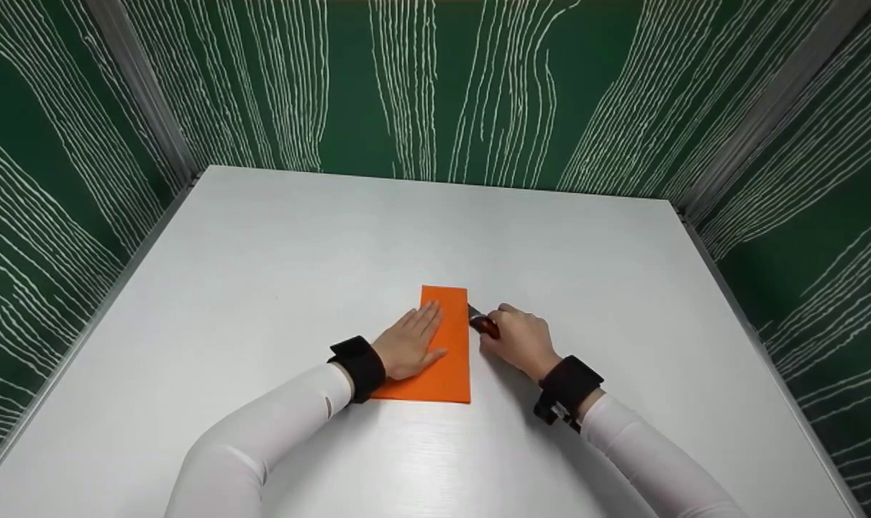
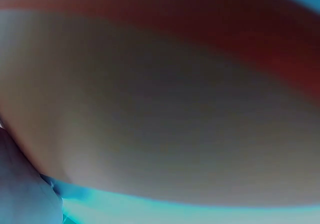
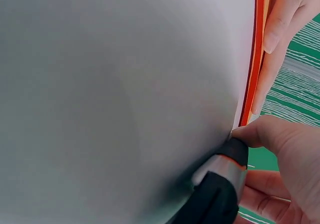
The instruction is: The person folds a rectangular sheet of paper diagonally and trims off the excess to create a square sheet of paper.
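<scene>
A folded orange sheet (image 1: 453, 374), probably paper, lies on the white table with its layered edge (image 3: 256, 54) visible in the right wrist view. My left hand (image 1: 406, 345) rests flat on it, fingers straight and thumb spread. In my right hand (image 1: 521, 342) I grip what looks like a utility knife (image 1: 484, 324), its body black and silver with an orange ring. The knife's front end is at the sheet's right edge; its blade cannot be made out. The left wrist view is mostly blurred skin (image 2: 150, 119) with a reddish band above.
The white table (image 1: 320, 237) spreads around the sheet on all sides. Dark green panels (image 1: 349, 86) with pale wavy lines stand behind and at both sides, joined by grey posts (image 1: 144, 86). Black straps (image 1: 363, 367) circle both wrists.
</scene>
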Demonstrator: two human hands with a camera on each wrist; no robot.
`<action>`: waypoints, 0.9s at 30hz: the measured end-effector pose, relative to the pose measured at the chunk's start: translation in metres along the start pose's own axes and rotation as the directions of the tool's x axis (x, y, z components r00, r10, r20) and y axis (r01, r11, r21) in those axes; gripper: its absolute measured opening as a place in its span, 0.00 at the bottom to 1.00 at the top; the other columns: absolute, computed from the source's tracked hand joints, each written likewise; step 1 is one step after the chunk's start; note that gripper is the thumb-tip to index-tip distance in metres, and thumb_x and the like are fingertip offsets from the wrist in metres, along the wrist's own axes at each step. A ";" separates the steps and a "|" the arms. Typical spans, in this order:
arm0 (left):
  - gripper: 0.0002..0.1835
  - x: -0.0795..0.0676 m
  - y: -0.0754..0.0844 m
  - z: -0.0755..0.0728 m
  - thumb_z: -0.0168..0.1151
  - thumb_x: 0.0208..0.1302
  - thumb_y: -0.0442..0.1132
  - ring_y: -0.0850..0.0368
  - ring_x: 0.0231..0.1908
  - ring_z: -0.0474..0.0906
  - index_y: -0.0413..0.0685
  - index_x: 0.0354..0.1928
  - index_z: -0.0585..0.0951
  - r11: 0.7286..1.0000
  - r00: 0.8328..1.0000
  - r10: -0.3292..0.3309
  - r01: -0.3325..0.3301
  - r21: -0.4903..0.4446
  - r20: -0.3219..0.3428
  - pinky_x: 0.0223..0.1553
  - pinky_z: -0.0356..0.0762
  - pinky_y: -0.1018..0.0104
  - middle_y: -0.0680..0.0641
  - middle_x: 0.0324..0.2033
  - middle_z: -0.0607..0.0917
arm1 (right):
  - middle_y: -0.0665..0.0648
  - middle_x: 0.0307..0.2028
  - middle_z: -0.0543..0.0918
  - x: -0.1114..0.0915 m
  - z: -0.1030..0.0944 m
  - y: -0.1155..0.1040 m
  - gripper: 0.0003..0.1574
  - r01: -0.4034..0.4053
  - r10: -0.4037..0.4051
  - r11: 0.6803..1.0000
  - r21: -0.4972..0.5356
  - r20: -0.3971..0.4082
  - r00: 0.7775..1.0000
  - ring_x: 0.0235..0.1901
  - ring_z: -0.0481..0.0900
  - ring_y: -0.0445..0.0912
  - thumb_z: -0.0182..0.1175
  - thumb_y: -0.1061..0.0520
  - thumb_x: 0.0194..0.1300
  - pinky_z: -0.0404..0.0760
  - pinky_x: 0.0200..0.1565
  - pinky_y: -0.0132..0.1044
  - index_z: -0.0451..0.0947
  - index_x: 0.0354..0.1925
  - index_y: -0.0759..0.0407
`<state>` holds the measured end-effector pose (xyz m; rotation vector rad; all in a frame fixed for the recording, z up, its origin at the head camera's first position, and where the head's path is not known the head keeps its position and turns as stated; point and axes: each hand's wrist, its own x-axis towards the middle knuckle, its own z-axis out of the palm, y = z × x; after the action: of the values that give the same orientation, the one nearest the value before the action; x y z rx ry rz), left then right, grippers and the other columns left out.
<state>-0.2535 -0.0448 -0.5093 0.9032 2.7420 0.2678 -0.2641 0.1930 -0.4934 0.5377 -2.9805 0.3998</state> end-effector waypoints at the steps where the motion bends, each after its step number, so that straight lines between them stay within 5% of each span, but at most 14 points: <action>1: 0.38 0.000 0.000 0.001 0.37 0.83 0.55 0.45 0.84 0.41 0.36 0.81 0.46 1.000 1.000 0.000 0.000 -0.002 -0.002 0.84 0.43 0.51 0.38 0.83 0.46 | 0.55 0.26 0.76 0.001 0.000 0.000 0.10 -0.002 0.002 1.000 0.000 -0.001 1.000 0.22 0.72 0.47 0.69 0.54 0.61 0.65 0.25 0.36 0.82 0.32 0.60; 27: 0.40 0.001 -0.001 0.000 0.36 0.83 0.57 0.46 0.84 0.41 0.37 0.82 0.45 1.000 1.000 0.002 -0.002 0.015 0.004 0.84 0.43 0.52 0.39 0.83 0.45 | 0.56 0.27 0.78 0.021 0.001 0.003 0.11 -0.025 0.025 1.000 -0.014 -0.005 1.000 0.24 0.75 0.49 0.69 0.53 0.62 0.66 0.26 0.37 0.82 0.33 0.60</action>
<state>-0.2548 -0.0445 -0.5101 0.9097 2.7433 0.2465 -0.2846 0.1890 -0.4922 0.4978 -2.9855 0.3809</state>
